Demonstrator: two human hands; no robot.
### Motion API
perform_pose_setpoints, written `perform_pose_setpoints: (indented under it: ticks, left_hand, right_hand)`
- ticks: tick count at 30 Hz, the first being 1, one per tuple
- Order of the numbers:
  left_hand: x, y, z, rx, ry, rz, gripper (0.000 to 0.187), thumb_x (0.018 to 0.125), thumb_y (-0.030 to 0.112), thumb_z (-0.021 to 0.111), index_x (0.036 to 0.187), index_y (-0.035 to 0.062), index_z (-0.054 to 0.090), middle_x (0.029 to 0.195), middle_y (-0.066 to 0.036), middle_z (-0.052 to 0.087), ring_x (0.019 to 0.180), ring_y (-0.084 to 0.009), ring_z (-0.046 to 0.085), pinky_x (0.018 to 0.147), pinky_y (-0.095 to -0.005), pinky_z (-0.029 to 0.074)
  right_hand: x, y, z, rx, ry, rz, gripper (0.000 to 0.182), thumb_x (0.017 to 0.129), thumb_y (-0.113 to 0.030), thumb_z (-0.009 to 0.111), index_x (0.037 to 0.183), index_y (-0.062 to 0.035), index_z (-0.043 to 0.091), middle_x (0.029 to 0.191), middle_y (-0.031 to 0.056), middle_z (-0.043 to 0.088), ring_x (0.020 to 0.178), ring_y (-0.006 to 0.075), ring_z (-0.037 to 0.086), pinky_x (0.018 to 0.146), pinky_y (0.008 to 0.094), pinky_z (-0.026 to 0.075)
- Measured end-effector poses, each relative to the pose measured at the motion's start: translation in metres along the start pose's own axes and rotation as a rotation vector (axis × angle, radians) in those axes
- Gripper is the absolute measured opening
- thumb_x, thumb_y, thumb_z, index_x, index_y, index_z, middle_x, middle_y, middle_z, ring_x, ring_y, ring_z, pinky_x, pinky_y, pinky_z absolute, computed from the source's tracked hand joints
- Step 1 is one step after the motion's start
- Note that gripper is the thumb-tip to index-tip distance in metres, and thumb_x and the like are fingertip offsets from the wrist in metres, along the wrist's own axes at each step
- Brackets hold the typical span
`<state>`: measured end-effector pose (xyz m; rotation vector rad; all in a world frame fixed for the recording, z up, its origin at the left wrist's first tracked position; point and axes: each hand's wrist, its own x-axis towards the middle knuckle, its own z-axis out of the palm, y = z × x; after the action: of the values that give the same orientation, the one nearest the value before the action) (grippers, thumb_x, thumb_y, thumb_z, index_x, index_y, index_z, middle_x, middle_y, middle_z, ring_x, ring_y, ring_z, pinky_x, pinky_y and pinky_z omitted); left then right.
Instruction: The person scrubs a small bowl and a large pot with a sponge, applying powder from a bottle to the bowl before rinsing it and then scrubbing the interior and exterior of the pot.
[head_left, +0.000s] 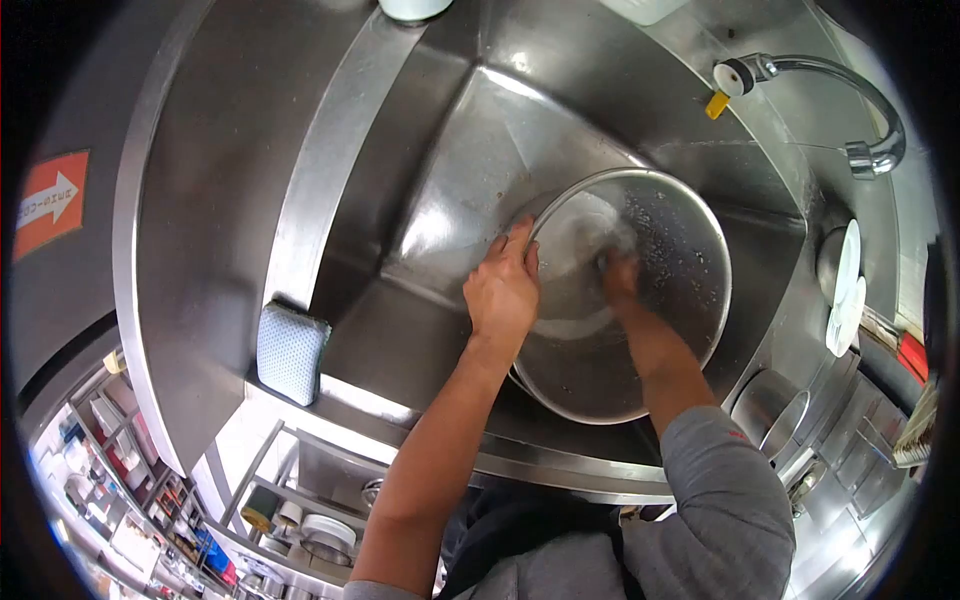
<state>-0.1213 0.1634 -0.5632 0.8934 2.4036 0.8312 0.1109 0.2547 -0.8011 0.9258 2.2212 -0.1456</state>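
Observation:
A large round metal bowl [724,290] rests tilted in the stainless steel sink [470,150], its open mouth facing me. My left hand [505,285] grips the left side of its rim, fingers curled over the edge. Inside the bowl is my right hand [621,275], low against the inner wall and smeared by motion. Whether those fingers hold anything is hidden by the blur. Whitish suds or cloudy water spread around it, and small bubbles or droplets speckle the right inner wall.
A curved chrome faucet [880,110] reaches over the sink's far right corner. On the left ledge sits a light blue sponge [290,353]. White plates [847,300] and a metal pot [770,410] stand to the right. Shelves with cookware [325,540] are below left.

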Motion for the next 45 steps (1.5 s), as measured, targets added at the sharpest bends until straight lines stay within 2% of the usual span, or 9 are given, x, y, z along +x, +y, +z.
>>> perform_pose_setpoints:
  ticks: [14, 18, 23, 26, 29, 32, 34, 37, 45]
  left_hand:
    - [0.000, 0.001, 0.001, -0.037, 0.031, -0.006, 0.030, 0.088, 0.019, 0.059, 0.118, 0.0149, 0.059, 0.103, -0.013, 0.066, 0.089, -0.0346, 0.065, 0.075, -0.0440, 0.052]
    - [0.002, 0.003, 0.001, -0.033, -0.006, -0.045, 0.030, 0.087, 0.019, 0.060, 0.117, 0.0138, 0.059, 0.102, -0.013, 0.067, 0.090, -0.0348, 0.064, 0.076, -0.0440, 0.052]
    - [0.001, 0.005, -0.006, 0.062, 0.014, -0.044, 0.032, 0.087, 0.019, 0.061, 0.119, 0.0178, 0.058, 0.101, -0.013, 0.067, 0.091, -0.0344, 0.065, 0.076, -0.0439, 0.052]
    - [0.005, 0.006, -0.011, 0.076, -0.040, -0.086, 0.033, 0.088, 0.023, 0.060, 0.121, 0.0220, 0.057, 0.104, -0.011, 0.067, 0.093, -0.0333, 0.064, 0.077, -0.0446, 0.052]
    - [0.001, 0.003, -0.004, 0.068, -0.095, -0.117, 0.034, 0.088, 0.026, 0.059, 0.122, 0.0247, 0.055, 0.108, -0.008, 0.066, 0.096, -0.0323, 0.064, 0.080, -0.0451, 0.051]
    - [-0.002, 0.004, 0.001, 0.026, -0.026, -0.075, 0.034, 0.087, 0.027, 0.062, 0.121, 0.0247, 0.058, 0.098, -0.012, 0.069, 0.090, -0.0349, 0.065, 0.076, -0.0450, 0.051]
    - [-0.001, 0.003, 0.003, 0.044, -0.028, -0.089, 0.033, 0.088, 0.027, 0.061, 0.121, 0.0235, 0.058, 0.098, -0.013, 0.068, 0.090, -0.0350, 0.065, 0.076, -0.0451, 0.051]
    - [0.001, 0.005, -0.001, 0.049, -0.032, -0.069, 0.033, 0.088, 0.027, 0.061, 0.120, 0.0225, 0.058, 0.099, -0.014, 0.068, 0.090, -0.0351, 0.065, 0.077, -0.0450, 0.051]
    - [-0.002, 0.005, 0.003, 0.013, -0.099, -0.061, 0.035, 0.089, 0.028, 0.057, 0.123, 0.0200, 0.056, 0.111, -0.011, 0.065, 0.098, -0.0329, 0.063, 0.083, -0.0438, 0.050]
  right_hand:
    - [0.095, -0.066, -0.017, 0.393, 0.602, -0.136, 0.044, 0.088, -0.008, 0.041, 0.130, 0.0049, 0.043, 0.129, 0.0318, 0.044, 0.117, 0.0442, 0.042, 0.104, 0.0512, 0.030]
    - [-0.002, -0.143, -0.035, 0.544, 0.481, -0.245, 0.048, 0.088, -0.015, 0.047, 0.131, 0.0037, 0.043, 0.132, 0.0313, 0.041, 0.124, 0.0394, 0.040, 0.103, 0.0485, 0.032]
    - [-0.093, -0.033, -0.057, 0.594, -0.659, -0.270, 0.053, 0.081, -0.037, 0.057, 0.125, -0.0082, 0.057, 0.127, 0.0197, 0.055, 0.120, 0.0360, 0.049, 0.103, 0.0457, 0.035]
    - [-0.118, 0.044, -0.112, -0.178, -0.719, -0.297, 0.035, 0.083, -0.028, 0.054, 0.114, -0.0162, 0.066, 0.123, 0.0140, 0.058, 0.118, 0.0337, 0.051, 0.096, 0.0525, 0.039]
    - [-0.130, 0.112, -0.120, -0.558, -0.021, -0.352, 0.033, 0.081, -0.025, 0.055, 0.110, -0.0201, 0.068, 0.117, 0.0126, 0.060, 0.113, 0.0306, 0.053, 0.091, 0.0465, 0.043]
    - [-0.178, 0.060, -0.131, -0.240, -0.494, -0.229, 0.031, 0.082, -0.025, 0.058, 0.109, -0.0119, 0.068, 0.111, 0.0134, 0.063, 0.113, 0.0262, 0.056, 0.091, 0.0399, 0.046]
    - [-0.202, 0.022, -0.104, 0.054, -0.168, -0.826, 0.028, 0.083, -0.022, 0.060, 0.107, -0.0099, 0.067, 0.112, 0.0096, 0.064, 0.111, 0.0275, 0.056, 0.093, 0.0427, 0.045]
    - [-0.231, -0.028, -0.142, 0.800, -0.004, -0.220, 0.025, 0.082, -0.022, 0.061, 0.103, -0.0111, 0.068, 0.107, 0.0066, 0.066, 0.107, 0.0278, 0.059, 0.092, 0.0455, 0.045]
    - [-0.206, 0.067, -0.160, -0.328, -0.161, -0.040, 0.033, 0.084, -0.026, 0.054, 0.113, -0.0167, 0.067, 0.127, 0.0157, 0.052, 0.121, 0.0322, 0.046, 0.099, 0.0531, 0.034]
